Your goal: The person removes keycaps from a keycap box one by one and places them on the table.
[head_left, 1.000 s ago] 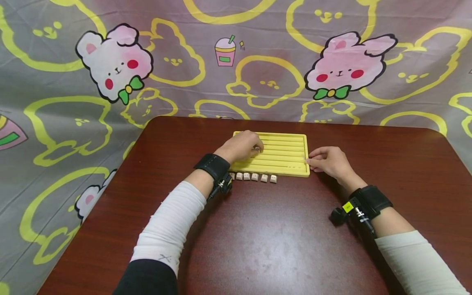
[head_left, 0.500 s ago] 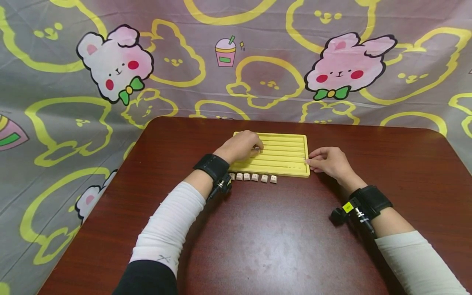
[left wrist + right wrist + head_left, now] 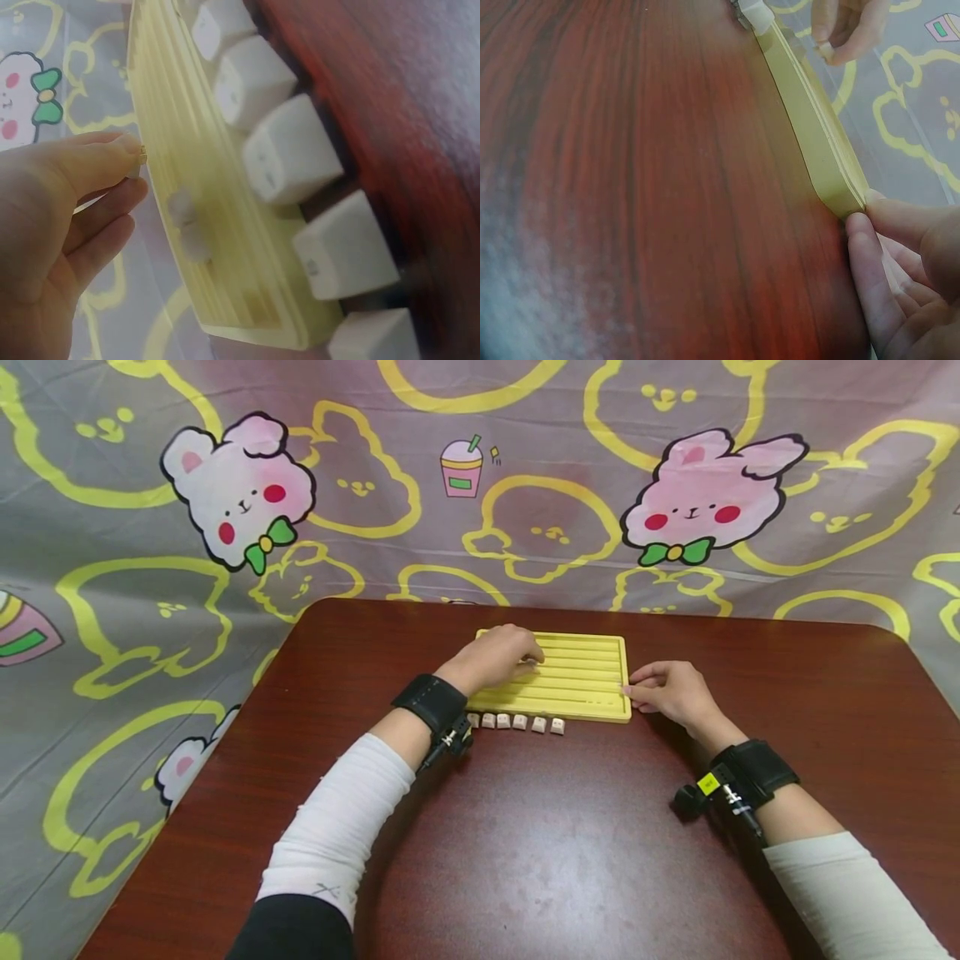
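Observation:
A yellow ridged tray (image 3: 577, 664) lies on the table. My left hand (image 3: 493, 658) is over its left part, pinching a small pale keycap (image 3: 138, 163) between thumb and fingers; most of the piece is hidden. My right hand (image 3: 671, 692) holds the tray's right edge near the front corner, with thumb and finger at the rim in the right wrist view. Along the front side of the tray stands a row of several white keycaps (image 3: 520, 722). Two pale keycaps (image 3: 181, 207) sit inside the tray in the left wrist view.
The dark red-brown wooden table (image 3: 570, 835) spreads around the tray. Behind it hangs a patterned cloth (image 3: 540, 527) with cartoon bunnies. Black wrist straps with small cameras (image 3: 450, 739) sit on both wrists, the left one close to the keycap row.
My left hand has shifted slightly to the right over the tray, still pinching. The right hand stays on the tray's edge, and the keycap row looks unmoved.

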